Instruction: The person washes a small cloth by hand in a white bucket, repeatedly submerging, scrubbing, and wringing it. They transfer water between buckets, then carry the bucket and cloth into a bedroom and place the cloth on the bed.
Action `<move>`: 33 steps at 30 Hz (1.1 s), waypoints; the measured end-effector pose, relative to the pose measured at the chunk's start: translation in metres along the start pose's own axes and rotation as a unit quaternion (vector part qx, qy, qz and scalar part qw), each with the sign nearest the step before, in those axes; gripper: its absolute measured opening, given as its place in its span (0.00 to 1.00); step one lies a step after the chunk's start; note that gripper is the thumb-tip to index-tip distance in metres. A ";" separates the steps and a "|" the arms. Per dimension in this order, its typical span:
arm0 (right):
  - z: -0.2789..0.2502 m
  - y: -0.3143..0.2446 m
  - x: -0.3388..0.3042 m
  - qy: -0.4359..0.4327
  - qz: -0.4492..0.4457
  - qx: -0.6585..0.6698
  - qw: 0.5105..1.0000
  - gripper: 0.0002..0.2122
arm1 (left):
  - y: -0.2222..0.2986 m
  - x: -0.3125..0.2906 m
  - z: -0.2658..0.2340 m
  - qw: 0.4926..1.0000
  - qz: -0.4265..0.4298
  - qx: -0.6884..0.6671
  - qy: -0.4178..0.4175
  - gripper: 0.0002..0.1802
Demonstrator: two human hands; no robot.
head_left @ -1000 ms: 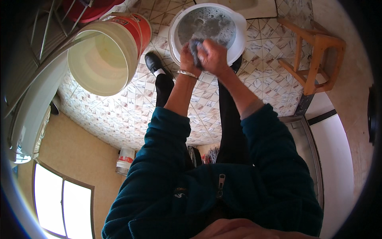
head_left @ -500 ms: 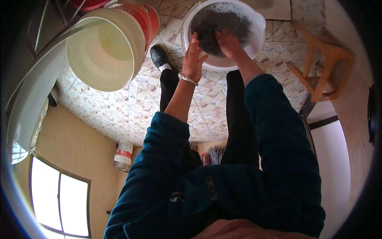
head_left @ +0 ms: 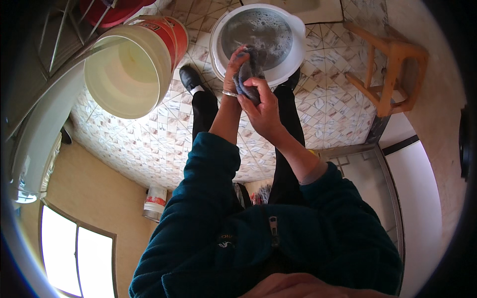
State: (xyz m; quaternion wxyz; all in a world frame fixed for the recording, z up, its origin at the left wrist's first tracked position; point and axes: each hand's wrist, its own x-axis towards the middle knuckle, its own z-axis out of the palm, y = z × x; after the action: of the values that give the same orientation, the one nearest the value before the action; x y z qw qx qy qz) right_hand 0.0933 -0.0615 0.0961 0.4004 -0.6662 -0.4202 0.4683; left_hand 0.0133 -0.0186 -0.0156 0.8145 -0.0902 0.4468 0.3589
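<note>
A wet, dark grey cloth (head_left: 253, 64) is bunched between my two hands over the near rim of a white plastic basin (head_left: 299, 39). My left hand (head_left: 232, 69), with a silver bangle at the wrist, holds the cloth along its left side, its fingers partly covered by the fabric. From the right, my right hand (head_left: 265, 108) pinches the cloth's lower end close to the left wrist. Cloudy grey water (head_left: 258, 32) with suds and bubbles on its surface fills the basin. Whether the cloth is a garment cannot be made out.
A large pale bucket (head_left: 159, 79) lies tilted at the left, with a red bucket (head_left: 179, 37) behind it. On the right is a wooden stool (head_left: 392, 64). My black shoe (head_left: 190, 77) rests on the tiled floor (head_left: 328, 109) beside the basin.
Both hands have come up out of the basin water and toward me, bringing the dark cloth with them. The right hand has moved in close to the left wrist. The view has shifted slightly.
</note>
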 end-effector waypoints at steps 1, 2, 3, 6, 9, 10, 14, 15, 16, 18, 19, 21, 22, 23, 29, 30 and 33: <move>0.002 0.001 0.003 0.006 -0.014 -0.018 1.000 0.10 | -0.001 0.000 0.001 0.999 0.006 -0.019 0.044 0.20; 0.005 0.003 0.008 0.026 -0.049 -0.029 0.998 0.08 | -0.002 -0.001 0.001 0.999 0.010 -0.051 0.001 0.16; 0.005 0.008 0.015 0.028 -0.059 -0.054 0.996 0.07 | -0.003 -0.002 0.001 0.997 -0.016 -0.075 0.007 0.15; 0.004 0.026 0.038 0.066 -0.074 -0.099 0.990 0.07 | -0.004 -0.003 0.004 0.996 -0.010 -0.088 0.012 0.13; 0.000 0.054 0.069 0.065 -0.093 -0.143 0.983 0.06 | -0.006 -0.006 0.010 0.996 0.050 0.018 0.067 0.15; -0.006 0.066 0.081 0.048 -0.087 -0.160 0.982 0.05 | -0.006 -0.007 0.012 0.994 0.060 0.067 0.064 0.16; -0.018 0.110 0.113 -0.044 -0.067 -0.284 0.955 0.06 | 0.002 -0.014 0.017 0.980 0.066 0.099 0.158 0.22; -0.023 0.121 0.120 0.000 -0.073 -0.303 0.950 0.06 | 0.005 -0.016 0.014 0.979 0.091 0.102 0.148 0.23; -0.028 0.130 0.126 0.022 -0.043 -0.329 0.943 0.06 | 0.009 -0.016 0.011 0.979 0.126 0.105 0.118 0.25; -0.036 0.146 0.129 0.030 -0.059 -0.351 0.934 0.07 | 0.021 -0.019 -0.003 0.975 0.089 0.161 0.128 0.30; -0.035 0.155 0.125 -0.032 -0.080 -0.346 0.934 0.06 | 0.022 -0.020 -0.010 0.975 0.070 0.163 0.131 0.32; -0.028 0.175 0.114 -0.116 -0.119 -0.385 0.908 0.07 | 0.024 -0.018 -0.022 0.985 0.016 0.140 0.101 0.40; -0.020 0.186 0.107 -0.139 -0.155 -0.425 0.881 0.08 | 0.024 -0.015 -0.026 0.989 0.028 0.131 0.070 0.41; -0.013 0.197 0.103 -0.180 -0.181 -0.459 0.851 0.09 | 0.023 -0.013 -0.029 0.990 0.023 0.122 0.066 0.43; 0.000 0.194 0.112 -0.200 0.072 -0.277 0.937 0.15 | 0.019 0.003 -0.025 0.991 -0.029 0.089 0.093 0.47; -0.005 0.174 0.106 -0.206 0.093 -0.133 0.965 0.14 | 0.019 0.006 -0.023 0.991 -0.029 0.089 0.098 0.46; -0.022 0.091 0.057 -0.183 0.104 0.061 0.976 0.13 | 0.019 0.021 -0.015 0.998 -0.038 0.026 0.038 0.42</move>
State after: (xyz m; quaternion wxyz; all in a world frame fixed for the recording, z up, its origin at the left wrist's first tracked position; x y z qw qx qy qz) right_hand 0.1432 -0.0405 0.0009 0.3056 -0.5833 -0.3860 0.6461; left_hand -0.0027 -0.0015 -0.0377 0.8121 -0.0999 0.4827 0.3121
